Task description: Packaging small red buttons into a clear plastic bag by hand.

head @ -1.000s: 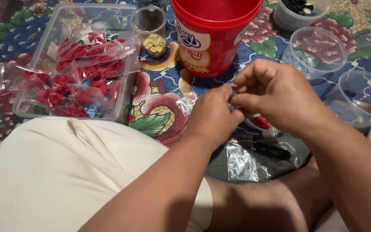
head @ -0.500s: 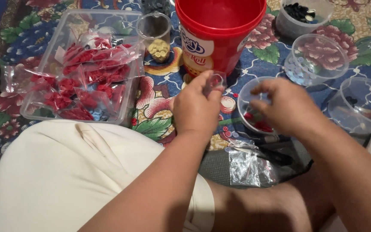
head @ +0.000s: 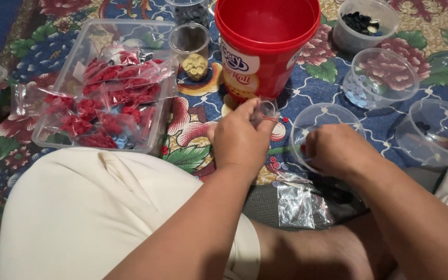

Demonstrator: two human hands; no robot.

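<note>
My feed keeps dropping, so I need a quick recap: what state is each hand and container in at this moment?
Left hand: fingers pinching a small clear bag.
Right hand: reaching into a clear cup.
Red bucket: upright, lid off.
Clear tray: open, holds bagged red pieces.
Cup with black pieces: open, partly filled.
Cup with pale discs: open, thinly filled.

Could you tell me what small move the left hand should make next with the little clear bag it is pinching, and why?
Probably tip the small clear bag over the clear round tub. The left hand pinches the bag just beside that tub, the right hand rests at the tub's rim, and a few small red buttons lie loose on the cloth between them.
</note>
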